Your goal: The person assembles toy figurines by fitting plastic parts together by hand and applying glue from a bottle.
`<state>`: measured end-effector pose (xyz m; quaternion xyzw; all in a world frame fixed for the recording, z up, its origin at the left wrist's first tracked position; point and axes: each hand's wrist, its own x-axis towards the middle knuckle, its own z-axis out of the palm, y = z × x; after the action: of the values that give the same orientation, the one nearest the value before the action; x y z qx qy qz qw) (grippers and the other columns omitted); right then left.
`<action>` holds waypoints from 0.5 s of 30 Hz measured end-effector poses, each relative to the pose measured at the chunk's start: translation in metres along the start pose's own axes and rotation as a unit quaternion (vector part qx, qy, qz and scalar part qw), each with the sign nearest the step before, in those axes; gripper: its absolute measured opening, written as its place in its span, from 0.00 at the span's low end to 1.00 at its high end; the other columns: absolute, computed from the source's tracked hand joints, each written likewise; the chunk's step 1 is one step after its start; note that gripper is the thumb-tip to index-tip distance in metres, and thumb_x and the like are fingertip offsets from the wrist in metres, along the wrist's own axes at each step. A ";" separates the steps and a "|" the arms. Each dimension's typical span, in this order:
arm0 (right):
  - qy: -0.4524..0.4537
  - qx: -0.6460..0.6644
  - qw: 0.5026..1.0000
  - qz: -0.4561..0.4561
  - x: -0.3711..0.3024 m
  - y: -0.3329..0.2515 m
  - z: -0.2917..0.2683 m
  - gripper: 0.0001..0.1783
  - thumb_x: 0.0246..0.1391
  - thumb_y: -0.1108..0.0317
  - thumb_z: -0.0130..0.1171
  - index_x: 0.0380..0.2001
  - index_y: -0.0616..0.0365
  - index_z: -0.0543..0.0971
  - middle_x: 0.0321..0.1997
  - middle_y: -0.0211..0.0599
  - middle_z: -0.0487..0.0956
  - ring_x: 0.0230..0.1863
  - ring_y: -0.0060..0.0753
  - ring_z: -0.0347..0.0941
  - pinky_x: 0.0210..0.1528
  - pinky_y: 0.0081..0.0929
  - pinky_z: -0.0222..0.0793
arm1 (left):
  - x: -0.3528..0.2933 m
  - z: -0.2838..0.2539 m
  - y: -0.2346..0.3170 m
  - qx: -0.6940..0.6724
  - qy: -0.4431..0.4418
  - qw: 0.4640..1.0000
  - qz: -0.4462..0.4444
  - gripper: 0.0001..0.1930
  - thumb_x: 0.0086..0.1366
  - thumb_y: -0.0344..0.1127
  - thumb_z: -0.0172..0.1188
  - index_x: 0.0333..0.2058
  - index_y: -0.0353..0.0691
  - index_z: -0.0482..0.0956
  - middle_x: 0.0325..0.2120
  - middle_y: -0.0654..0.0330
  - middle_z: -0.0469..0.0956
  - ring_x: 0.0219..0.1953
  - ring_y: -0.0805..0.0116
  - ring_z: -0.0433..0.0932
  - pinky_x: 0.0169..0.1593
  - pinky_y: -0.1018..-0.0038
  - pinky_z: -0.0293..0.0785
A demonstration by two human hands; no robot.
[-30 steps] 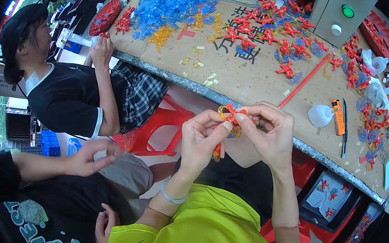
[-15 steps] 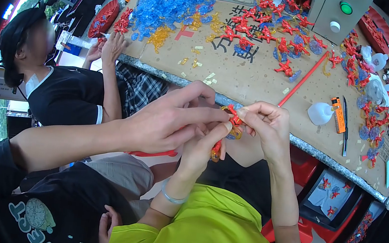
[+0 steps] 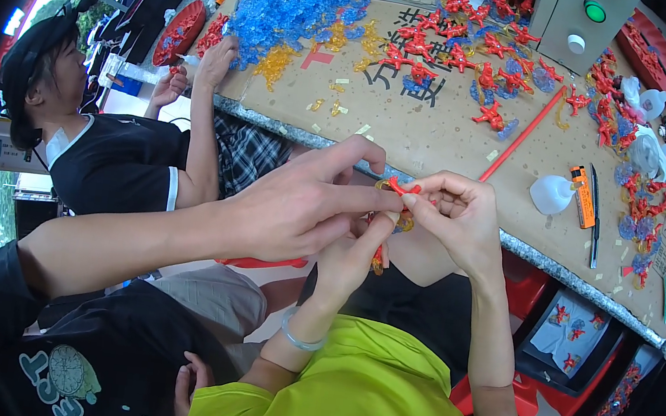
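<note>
My left hand, with a pale bracelet at its wrist, is closed with its thumb pressed on a small red plastic figure with clear yellow parts. My right hand pinches the same figure between thumb and fingertips from the other side. Below my left fingers another red and yellow piece pokes out of the grip. A person's hand reaches in from the left, its index finger stretched to the figure and partly covering my left hand. Whether that finger touches the figure, I cannot tell.
Beyond my hands is a cardboard-covered table with blue clear pieces, yellow pieces and red figures. A red stick, white squeeze bottle and orange cutter lie right. Another person works at left.
The red figure has tilted and shifted slightly in my fingers. My left hand has turned a little. The person at far left has moved a hand toward the blue heap.
</note>
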<state>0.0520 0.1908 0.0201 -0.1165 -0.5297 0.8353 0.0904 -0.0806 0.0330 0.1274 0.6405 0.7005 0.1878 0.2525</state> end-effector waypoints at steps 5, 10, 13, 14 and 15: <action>-0.027 0.012 0.999 0.020 0.005 -0.006 0.003 0.09 0.49 0.77 0.62 0.34 0.71 0.79 0.29 0.37 0.81 0.30 0.18 0.77 0.33 0.15 0.74 | 0.005 0.114 0.023 -0.484 0.407 0.729 -0.261 0.09 0.60 0.23 0.56 0.40 0.34 0.77 0.29 0.62 0.75 0.21 0.81 0.70 0.22 0.83 0.67; -0.046 -0.020 0.998 0.034 0.007 -0.012 -0.005 0.08 0.48 0.76 0.63 0.33 0.70 0.80 0.28 0.35 0.80 0.29 0.17 0.76 0.33 0.14 0.73 | 0.014 0.115 0.023 -0.453 0.443 0.740 -0.228 0.05 0.61 0.24 0.57 0.36 0.30 0.76 0.23 0.63 0.77 0.16 0.88 0.68 0.18 0.88 0.62; -0.057 -0.034 0.997 0.040 0.008 -0.012 -0.006 0.09 0.48 0.76 0.63 0.33 0.70 0.80 0.28 0.34 0.80 0.29 0.16 0.76 0.33 0.13 0.72 | 0.013 0.113 0.023 -0.450 0.437 0.744 -0.231 0.05 0.61 0.24 0.58 0.36 0.30 0.76 0.23 0.63 0.77 0.17 0.88 0.68 0.18 0.88 0.61; -0.052 -0.016 0.998 0.040 0.008 -0.013 -0.006 0.08 0.48 0.75 0.63 0.33 0.70 0.80 0.27 0.34 0.80 0.27 0.15 0.75 0.31 0.12 0.71 | 0.013 0.113 0.022 -0.450 0.437 0.744 -0.232 0.05 0.61 0.24 0.58 0.36 0.30 0.76 0.23 0.63 0.77 0.17 0.88 0.68 0.18 0.88 0.61; -0.046 0.002 0.998 0.039 0.008 -0.014 -0.005 0.08 0.49 0.75 0.63 0.32 0.69 0.80 0.26 0.34 0.80 0.26 0.15 0.74 0.29 0.12 0.70 | 0.013 0.112 0.022 -0.456 0.432 0.744 -0.227 0.05 0.61 0.24 0.58 0.36 0.30 0.76 0.23 0.62 0.77 0.16 0.87 0.68 0.18 0.88 0.62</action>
<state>0.0461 0.2035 0.0297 -0.0979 -0.5264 0.8439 0.0335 0.0027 0.0414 0.0488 0.1212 0.6903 0.6786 0.2197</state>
